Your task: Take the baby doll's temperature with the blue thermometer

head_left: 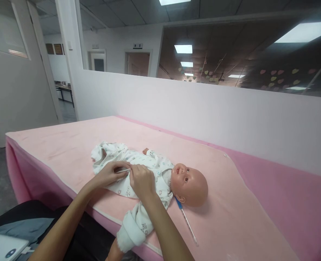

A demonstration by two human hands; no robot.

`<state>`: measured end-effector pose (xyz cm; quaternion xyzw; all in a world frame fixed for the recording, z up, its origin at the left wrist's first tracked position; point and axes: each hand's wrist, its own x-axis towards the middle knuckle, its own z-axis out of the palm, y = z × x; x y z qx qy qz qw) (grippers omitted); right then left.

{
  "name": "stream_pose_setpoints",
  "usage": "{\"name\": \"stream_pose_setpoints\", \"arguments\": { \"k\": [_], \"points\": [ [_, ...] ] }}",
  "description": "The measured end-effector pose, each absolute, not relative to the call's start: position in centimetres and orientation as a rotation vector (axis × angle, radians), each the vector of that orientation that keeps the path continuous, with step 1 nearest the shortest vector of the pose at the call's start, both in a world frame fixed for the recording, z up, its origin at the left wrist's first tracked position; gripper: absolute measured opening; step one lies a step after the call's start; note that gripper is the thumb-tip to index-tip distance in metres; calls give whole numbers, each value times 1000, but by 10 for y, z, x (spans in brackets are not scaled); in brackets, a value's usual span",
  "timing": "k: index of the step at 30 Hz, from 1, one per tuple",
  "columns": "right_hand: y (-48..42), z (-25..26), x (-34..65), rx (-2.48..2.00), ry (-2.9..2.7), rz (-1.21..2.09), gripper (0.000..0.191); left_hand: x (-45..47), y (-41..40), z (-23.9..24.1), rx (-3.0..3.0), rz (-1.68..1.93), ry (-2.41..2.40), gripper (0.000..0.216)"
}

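Observation:
A baby doll in a white patterned romper lies on its back on a pink-covered table, its head to the right. Over its belly, my left hand is closed, with a thin white stick-like thing at its fingertips. The stick's far end meets the curled fingers of my right hand, which rests against the romper's front, near a button. One doll sleeve with a thick rolled cuff hangs toward me over the table edge, beside my right forearm.
A slim clear tube with a blue end, like a thermometer case, lies beside the doll's head. The pink table cover reaches a white wall with a window. A white device rests on my lap at lower left.

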<state>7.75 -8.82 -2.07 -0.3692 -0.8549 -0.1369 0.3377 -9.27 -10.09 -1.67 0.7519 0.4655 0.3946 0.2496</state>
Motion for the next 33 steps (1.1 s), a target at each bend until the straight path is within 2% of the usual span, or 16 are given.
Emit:
{"name": "stream_pose_setpoints", "arguments": {
  "k": [8,17,33],
  "points": [
    [-87,-21,77,-974,-2235,-348,5,-83,-102,-9,2167,1052,1410,28],
    [-87,-21,78,-984,-2206,-285,7,-84,-99,-13,2132,1066,1425,20],
    [-87,-20,79,-999,-2227,-252,9,-100,-97,-28,1880,1141,1244,31]
  ]
}}
